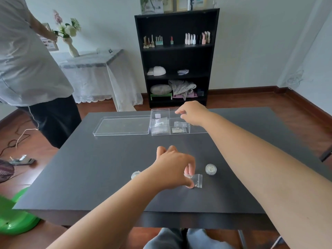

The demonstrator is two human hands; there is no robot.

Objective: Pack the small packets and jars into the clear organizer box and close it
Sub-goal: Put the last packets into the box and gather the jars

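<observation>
left hand (pixel 173 166): pinching a small clear packet (pixel 196 180) between thumb and fingers, packet resting on the desk (pixel 100 168).
right hand (pixel 193 113): hovering over the organizer box (pixel 169 123), fingers curled loosely; grip contents unclear.
box: sitting open under the right hand, packets lying in its compartments, lid (pixel 122 125) lying flat left of it.
jars: one (pixel 211 169) sitting just right of the left hand, one (pixel 135 175) peeking out left of its wrist.

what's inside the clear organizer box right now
The organizer box holds several small packets in its near compartments; the right hand covers part of the far right compartment.
</observation>
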